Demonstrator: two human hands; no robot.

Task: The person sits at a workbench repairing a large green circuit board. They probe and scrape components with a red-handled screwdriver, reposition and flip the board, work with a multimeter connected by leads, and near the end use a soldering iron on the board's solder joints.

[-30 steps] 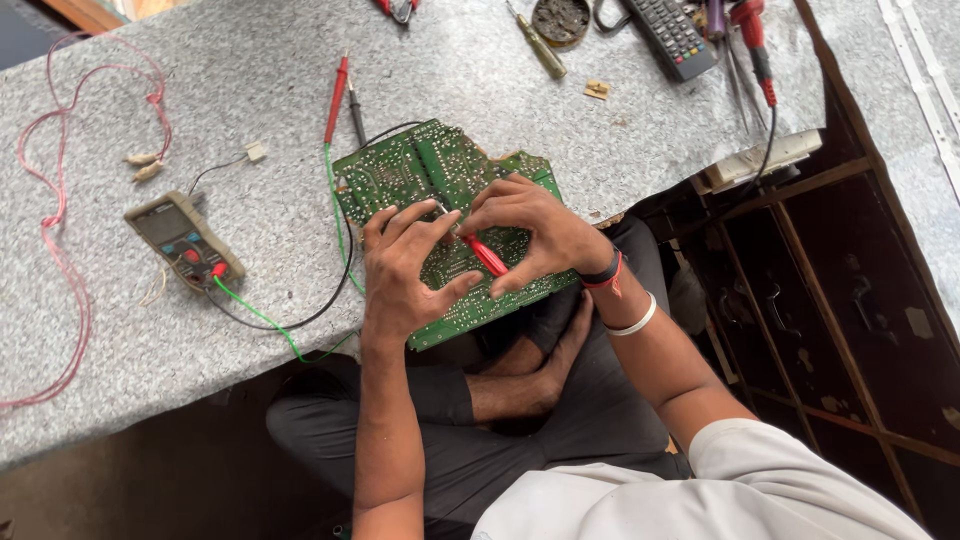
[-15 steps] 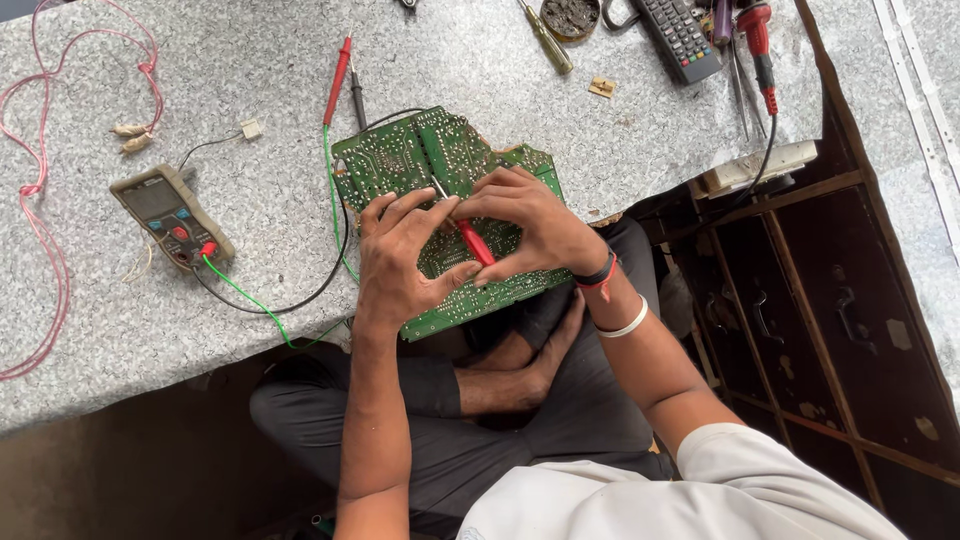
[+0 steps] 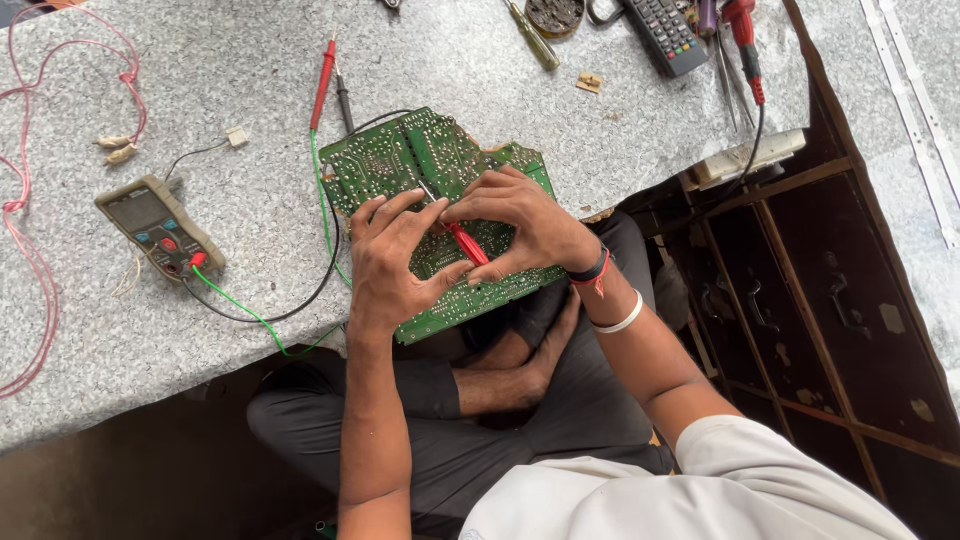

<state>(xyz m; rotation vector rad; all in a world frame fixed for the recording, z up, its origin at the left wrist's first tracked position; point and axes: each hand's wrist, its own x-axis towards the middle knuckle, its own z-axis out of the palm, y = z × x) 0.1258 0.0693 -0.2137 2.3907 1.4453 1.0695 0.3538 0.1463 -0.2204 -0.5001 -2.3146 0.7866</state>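
Board: green printed circuit board (image 3: 400, 165), overhanging near edge of speckled grey stone bench (image 3: 200, 80).
Left hand (image 3: 393, 262): fingers pressed on board, grasp unclear.
Right hand (image 3: 520, 225): pinching red-handled tool (image 3: 466, 243) at board centre.
Meter: grey handheld multimeter (image 3: 160, 225), left of board.

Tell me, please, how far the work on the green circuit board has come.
Set out: a multimeter with leads plugged in, its probes lying unused. In hand: the left hand steadies the green circuit board; the right hand holds a red-handled tool on it. Left: no probe touches the board yet.
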